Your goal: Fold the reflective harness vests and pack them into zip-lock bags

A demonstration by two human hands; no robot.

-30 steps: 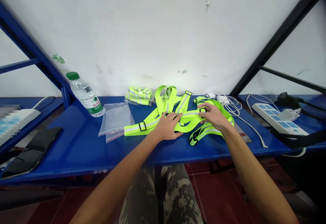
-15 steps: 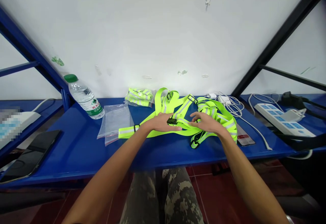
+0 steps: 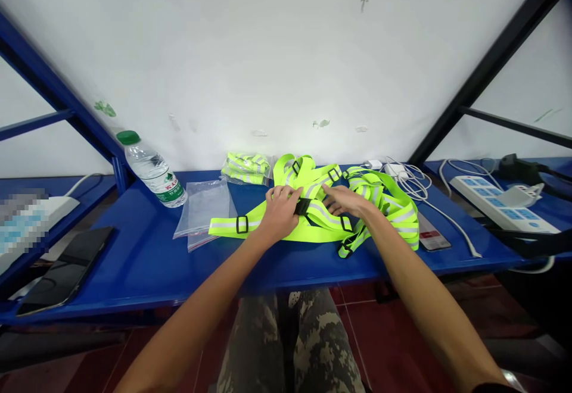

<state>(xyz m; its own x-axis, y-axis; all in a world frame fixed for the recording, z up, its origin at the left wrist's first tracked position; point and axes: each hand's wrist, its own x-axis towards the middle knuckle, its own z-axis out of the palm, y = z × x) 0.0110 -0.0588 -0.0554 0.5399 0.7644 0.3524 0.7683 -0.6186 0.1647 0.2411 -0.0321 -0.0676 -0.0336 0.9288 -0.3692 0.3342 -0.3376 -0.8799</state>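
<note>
A neon-yellow reflective harness with grey stripes and black buckles is spread across the blue table. My left hand is closed over its strap, right beside a black clip buckle. My right hand is on the other side of that buckle, thumb and fingers apart, fingertips against the straps and partly hidden. Close to my right wrist lies a heap of more yellow reflective straps. One strap end with a black slider stretches out flat to the left.
Clear zip bags lie left of the harness, near a water bottle. A bagged bundle of straps is by the wall. White cables, a phone and a power strip are rightward; a black phone is at left.
My left hand has turned and moved slightly up, its fingers now bent over the strap by the buckle. My right hand has shifted a little back toward the wall. The strap lies flatter in front.
</note>
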